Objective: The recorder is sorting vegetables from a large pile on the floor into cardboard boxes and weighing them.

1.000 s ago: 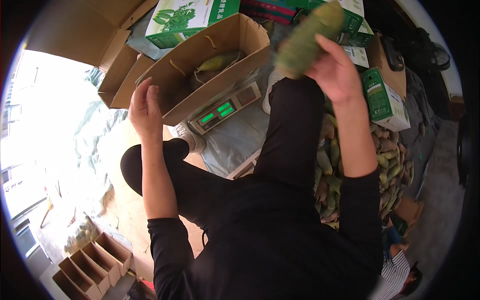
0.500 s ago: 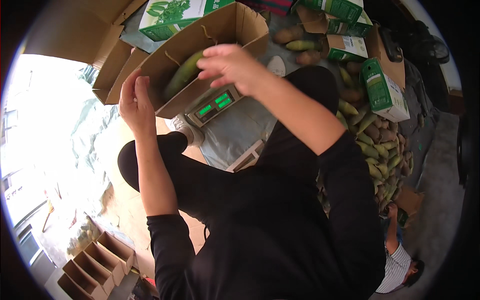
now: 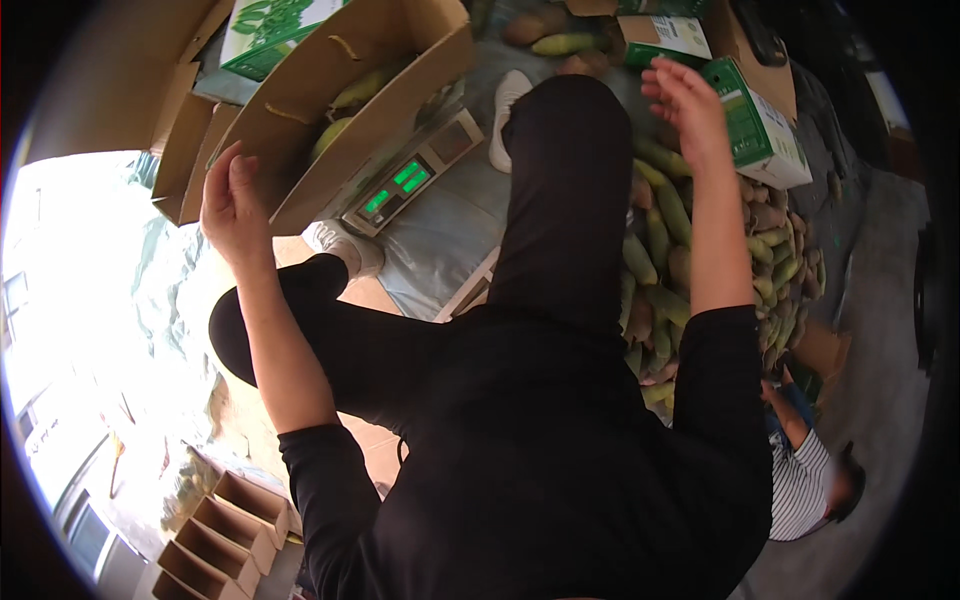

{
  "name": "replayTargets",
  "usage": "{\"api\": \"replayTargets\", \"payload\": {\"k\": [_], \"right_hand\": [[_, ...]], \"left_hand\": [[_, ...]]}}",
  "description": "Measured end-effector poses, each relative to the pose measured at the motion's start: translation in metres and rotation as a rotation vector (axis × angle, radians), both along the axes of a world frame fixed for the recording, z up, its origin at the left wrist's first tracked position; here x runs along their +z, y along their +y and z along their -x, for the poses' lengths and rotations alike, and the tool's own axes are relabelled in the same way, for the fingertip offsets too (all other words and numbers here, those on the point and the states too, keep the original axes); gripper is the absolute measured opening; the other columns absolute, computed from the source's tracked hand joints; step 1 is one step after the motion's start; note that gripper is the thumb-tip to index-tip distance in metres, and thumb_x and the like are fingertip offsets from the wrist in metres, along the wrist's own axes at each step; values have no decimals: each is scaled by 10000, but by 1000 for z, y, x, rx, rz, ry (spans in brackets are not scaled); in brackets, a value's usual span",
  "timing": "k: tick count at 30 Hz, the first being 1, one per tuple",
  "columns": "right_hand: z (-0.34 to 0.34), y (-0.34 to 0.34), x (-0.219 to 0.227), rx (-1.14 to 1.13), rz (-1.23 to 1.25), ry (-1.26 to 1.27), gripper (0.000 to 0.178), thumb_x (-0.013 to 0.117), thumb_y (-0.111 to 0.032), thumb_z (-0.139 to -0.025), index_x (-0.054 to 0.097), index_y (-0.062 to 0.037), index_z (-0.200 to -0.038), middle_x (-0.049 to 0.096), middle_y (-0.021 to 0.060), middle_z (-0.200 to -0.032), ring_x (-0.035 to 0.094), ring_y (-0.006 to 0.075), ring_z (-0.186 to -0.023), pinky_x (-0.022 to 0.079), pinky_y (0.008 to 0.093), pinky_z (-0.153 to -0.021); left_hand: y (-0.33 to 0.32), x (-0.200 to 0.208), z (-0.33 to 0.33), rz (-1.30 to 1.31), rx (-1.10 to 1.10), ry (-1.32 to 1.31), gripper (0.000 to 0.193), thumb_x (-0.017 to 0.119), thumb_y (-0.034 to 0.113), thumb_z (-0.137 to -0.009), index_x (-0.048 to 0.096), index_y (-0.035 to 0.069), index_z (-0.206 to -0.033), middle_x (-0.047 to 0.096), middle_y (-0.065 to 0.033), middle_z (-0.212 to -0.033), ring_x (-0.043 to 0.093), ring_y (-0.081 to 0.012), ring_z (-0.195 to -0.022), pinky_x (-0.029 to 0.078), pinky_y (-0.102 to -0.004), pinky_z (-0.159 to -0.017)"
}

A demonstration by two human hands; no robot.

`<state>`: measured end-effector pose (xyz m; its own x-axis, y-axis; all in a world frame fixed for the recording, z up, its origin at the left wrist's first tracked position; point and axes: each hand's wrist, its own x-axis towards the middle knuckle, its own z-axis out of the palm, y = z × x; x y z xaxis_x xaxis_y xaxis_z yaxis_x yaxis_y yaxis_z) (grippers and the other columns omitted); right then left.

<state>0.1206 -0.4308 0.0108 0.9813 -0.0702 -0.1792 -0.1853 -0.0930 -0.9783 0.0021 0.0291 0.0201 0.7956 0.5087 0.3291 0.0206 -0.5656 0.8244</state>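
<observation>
A long open cardboard box point(image 3: 345, 165) with string loops stands on a digital scale point(image 3: 400, 190) whose display glows green. Inside lie green radishes point(image 3: 372, 88), partly hidden by the near wall. At the left end of the box, my left hand point(image 3: 236, 212) grips its edge between thumb and fingers. My right hand point(image 3: 690, 112) is raised to the right, fingers apart and nothing in it. Below it spreads a large pile of green radishes point(image 3: 672, 215) with brownish ends, beside my right leg.
Green-and-white printed cartons point(image 3: 765, 135) stand beyond the pile, and another carton point(image 3: 262, 38) is behind the box. Several empty cardboard boxes point(image 3: 215, 540) sit in a row at lower left. A person in a striped shirt point(image 3: 800, 485) is at lower right.
My right hand has left the radish in the box and swung right over the pile. The left hand stays at the box's end. The whole view has shifted somewhat.
</observation>
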Motion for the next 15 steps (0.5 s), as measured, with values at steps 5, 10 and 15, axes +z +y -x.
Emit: {"api": "replayTargets", "payload": {"k": [5,10,15], "right_hand": [[50,-50,-64,-130,164,276,294,583,-196,-833,592,-91,-1108,645,22,-946,607,137,-828,463,300,-702],[98,-93,-131,-270,145,430,230,608,-175,-813,613,-73,-1019,632,16,-855,597,114,-721,452,266,-579],[150,-131,-191,-330,269,568,198,616,-176,-792,618,-63,-954,632,25,-802,597,123,-669,446,280,-520]], "left_hand": [[10,-17,-6,-25,-37,0,204,537,162,-917,637,40,-1047,660,-60,-864,618,-99,-812,479,-222,-740],[3,-12,-6,-66,-32,39,234,535,201,-921,641,33,-1044,650,-66,-862,624,-124,-809,503,-246,-747],[-6,-16,-9,-97,-9,90,247,525,224,-927,642,41,-1044,646,-68,-871,624,-133,-812,511,-257,-750]]}}
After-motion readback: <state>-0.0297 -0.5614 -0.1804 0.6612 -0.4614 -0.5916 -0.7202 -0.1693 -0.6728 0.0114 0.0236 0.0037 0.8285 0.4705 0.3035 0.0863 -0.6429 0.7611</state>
